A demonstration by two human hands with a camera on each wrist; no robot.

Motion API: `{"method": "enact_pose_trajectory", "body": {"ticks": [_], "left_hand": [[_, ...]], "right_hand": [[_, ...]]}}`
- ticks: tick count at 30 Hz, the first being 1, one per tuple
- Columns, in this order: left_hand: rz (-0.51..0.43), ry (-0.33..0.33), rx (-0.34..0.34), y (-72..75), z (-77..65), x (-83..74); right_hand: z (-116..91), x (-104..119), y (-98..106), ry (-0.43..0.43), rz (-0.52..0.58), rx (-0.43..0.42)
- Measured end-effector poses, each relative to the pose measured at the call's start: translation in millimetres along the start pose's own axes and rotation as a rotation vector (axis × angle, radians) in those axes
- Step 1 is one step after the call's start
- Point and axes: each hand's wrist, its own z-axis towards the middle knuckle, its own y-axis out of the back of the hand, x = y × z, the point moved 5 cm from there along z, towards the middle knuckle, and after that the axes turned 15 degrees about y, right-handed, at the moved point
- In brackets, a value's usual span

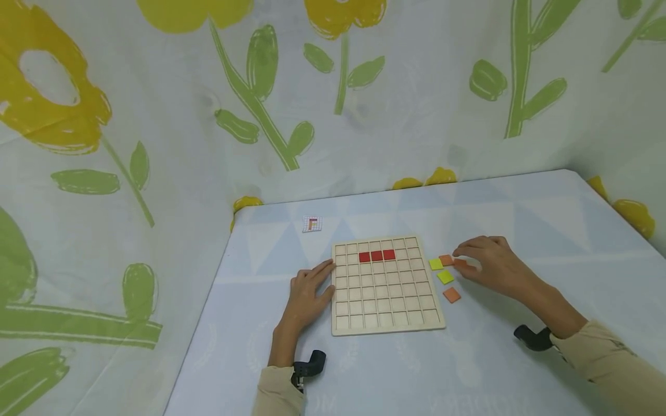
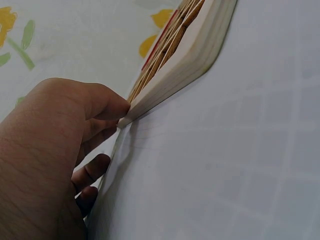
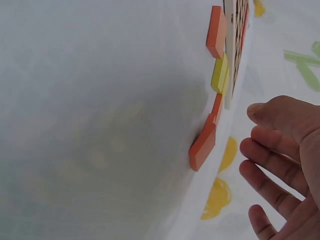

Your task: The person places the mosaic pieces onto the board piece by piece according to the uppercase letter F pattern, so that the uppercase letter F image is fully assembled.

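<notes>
- Counter (image 1: 385, 370): spans the head frame's lower middle and right.
- Board (image 1: 387, 292): flat on it, just right of lower centre.
- Right hand (image 1: 489, 263): right of centre beside the orange tiles (image 1: 451, 295), fingers (image 3: 272, 161) parted, holding nothing.
- Left hand (image 1: 304, 297): left of lower centre, fingers (image 2: 92, 172) loosely bent, touching the board's left edge.
- Card (image 1: 313, 224): near centre, above-left of the board.
- Red tiles (image 1: 377, 256): three, in the board's upper part.
- Yellow tiles (image 1: 445, 277): two, right of the board.

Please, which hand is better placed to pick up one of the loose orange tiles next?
Probably the right hand: it is beside the loose orange tiles, holding nothing. The left hand touches the board at its opposite edge, farther from them.
</notes>
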Motion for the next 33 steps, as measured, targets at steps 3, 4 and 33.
{"method": "enact_pose_trajectory", "body": {"ticks": [3, 4, 33], "left_hand": [[-0.002, -0.001, -0.003, 0.1, 0.3, 0.2], [-0.004, -0.001, -0.004, 0.3, 0.4, 0.1], [-0.017, -0.014, -0.012, 0.5, -0.7, 0.6]], "right_hand": [[-5.1, -1.5, -0.5, -0.013, -0.008, 0.009], [-7.1, -2.2, -0.9, -0.017, -0.01, 0.012], [-25.8, -7.9, -4.2, -0.147, -0.012, 0.131]]}}
